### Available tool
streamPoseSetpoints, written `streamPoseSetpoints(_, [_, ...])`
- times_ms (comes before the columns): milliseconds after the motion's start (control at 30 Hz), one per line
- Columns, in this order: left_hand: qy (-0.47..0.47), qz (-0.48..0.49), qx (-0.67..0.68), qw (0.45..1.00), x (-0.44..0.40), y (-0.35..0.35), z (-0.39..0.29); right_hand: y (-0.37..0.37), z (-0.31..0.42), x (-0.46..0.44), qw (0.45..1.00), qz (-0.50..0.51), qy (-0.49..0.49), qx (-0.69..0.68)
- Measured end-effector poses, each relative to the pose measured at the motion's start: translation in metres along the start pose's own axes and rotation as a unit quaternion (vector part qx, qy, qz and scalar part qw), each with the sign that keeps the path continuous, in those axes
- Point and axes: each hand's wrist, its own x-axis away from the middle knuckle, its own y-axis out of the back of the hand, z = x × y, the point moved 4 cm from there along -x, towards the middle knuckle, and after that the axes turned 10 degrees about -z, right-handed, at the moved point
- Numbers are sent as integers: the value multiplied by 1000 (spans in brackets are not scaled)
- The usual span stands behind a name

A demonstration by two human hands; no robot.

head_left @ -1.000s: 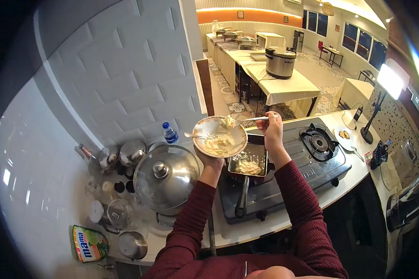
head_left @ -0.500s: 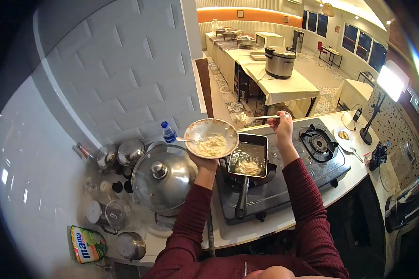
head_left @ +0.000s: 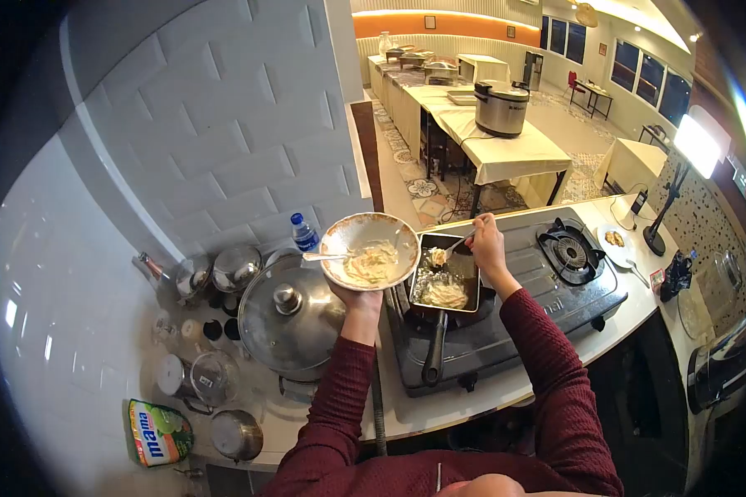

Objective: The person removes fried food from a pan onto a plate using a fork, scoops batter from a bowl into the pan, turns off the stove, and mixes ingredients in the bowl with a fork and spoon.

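The left hand (head_left: 358,302) cups a bowl (head_left: 365,222) with a patterned rim from beneath, beside the square frying pan (head_left: 475,288) on the gas stove (head_left: 584,294). The right hand (head_left: 487,246) pinches a spoon (head_left: 461,242) bearing a lump of batter (head_left: 440,258) over the pan. Held low and steady — well clear of the portion (head_left: 444,295) near the pan's handle — the spoon should spatter least. The batter looks pale, thick and lumpy (its ingredients are too small to tell); more lies in the bowl, and glossy liquid surrounds the pan's portion.
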Motion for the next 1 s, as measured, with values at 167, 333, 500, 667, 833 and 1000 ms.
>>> streamPoseSetpoints(167, [6, -10, 3, 1000, 5, 2, 1, -1, 30, -2, 986, 41, 152, 62])
streamPoseSetpoints(333, [41, -25, 10, 999, 11, 0, 1, 2, 44, -3, 973, 53, 181, 130])
streamPoseSetpoints(500, [40, -27, 12, 999, 16, -2, -1, 14, 54, -7, 968, 67, 184, 156])
streamPoseSetpoints(667, [37, 14, 28, 999, 13, 2, 0, 20, 62, -11, 960, 66, 216, 165])
streamPoseSetpoints(833, [38, 26, 15, 999, 12, 6, 0, 24, 75, -7, 965, 51, 223, 126])
streamPoseSetpoints(1000, [65, -19, 36, 997, 17, 1, 1, 8, 53, 2, 970, 50, 206, 122])
